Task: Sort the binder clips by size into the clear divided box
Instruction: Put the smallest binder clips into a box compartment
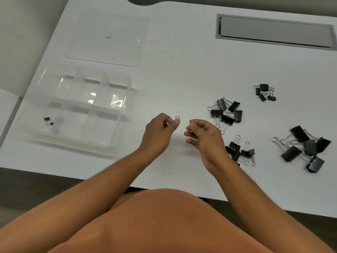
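The clear divided box [27, 125] sits at the left of the white table, with two tiny black clips [48, 121] in its near-left compartment. My left hand [158, 132] pinches a tiny binder clip [176, 118] whose wire loop pokes up above my thumb. My right hand [202, 136] hovers just to its right, fingers curled; whether it holds anything is hidden. Black clips lie in four piles to the right: small ones [265, 92] at the back, medium ones [226, 112], smaller ones [240, 152] partly behind my right wrist, large ones [306, 148] at the far right.
The box's clear lid [107, 39] lies flat behind the box. A grey recessed cable hatch [275, 31] is set into the table at the back right. The table's front edge runs just below my forearms.
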